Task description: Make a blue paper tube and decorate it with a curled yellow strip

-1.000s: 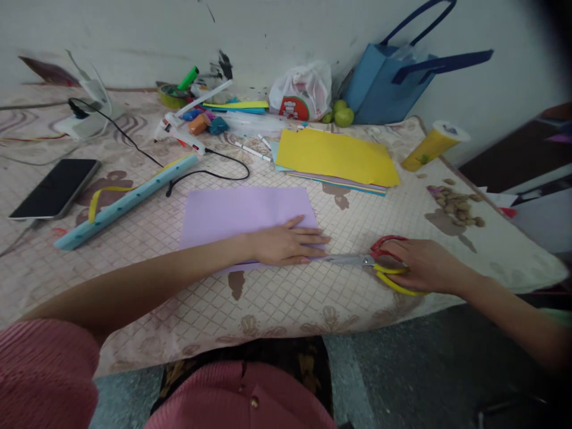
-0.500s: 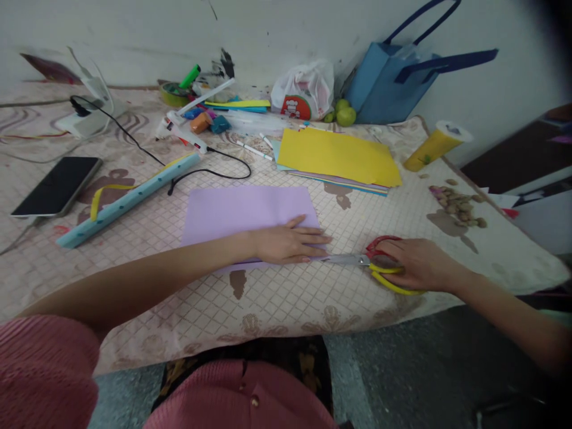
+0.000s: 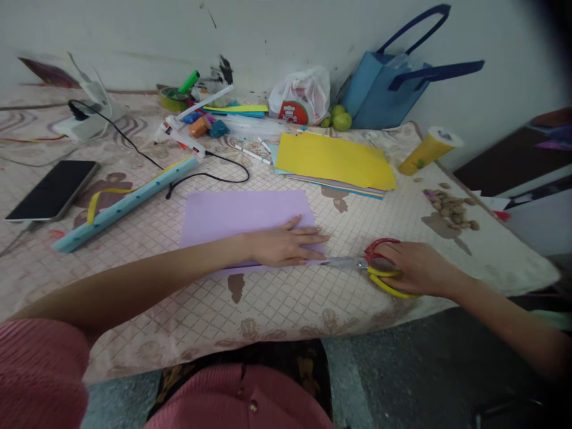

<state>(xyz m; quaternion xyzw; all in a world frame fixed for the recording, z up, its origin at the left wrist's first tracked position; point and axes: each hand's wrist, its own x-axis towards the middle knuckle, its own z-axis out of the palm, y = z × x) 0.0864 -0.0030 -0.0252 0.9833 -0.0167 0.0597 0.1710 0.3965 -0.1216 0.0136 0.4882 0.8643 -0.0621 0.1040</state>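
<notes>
A sheet of purple paper [image 3: 241, 220] lies flat on the patterned tablecloth in front of me. Across its right part rests my left hand [image 3: 283, 243], palm down with the fingers spread. My right hand [image 3: 413, 268] grips scissors [image 3: 361, 264] with one red and one yellow handle. Their blades point left and reach the paper's lower right corner, close to my left fingertips. The blade tips meet the paper's edge there; how far they go over or under it I cannot tell.
Behind the purple sheet lies a stack of coloured paper [image 3: 335, 161]. A light blue paper tube [image 3: 129, 205], a phone [image 3: 52, 189] and a white glue gun [image 3: 185, 137] are on the left. A yellow roll [image 3: 426, 152] and a heap of nuts [image 3: 451, 208] lie right; a blue bag [image 3: 382, 89] stands behind.
The whole view has shifted slightly. My left hand stays flat on the purple paper, and the scissors keep nearly the same place at its corner.
</notes>
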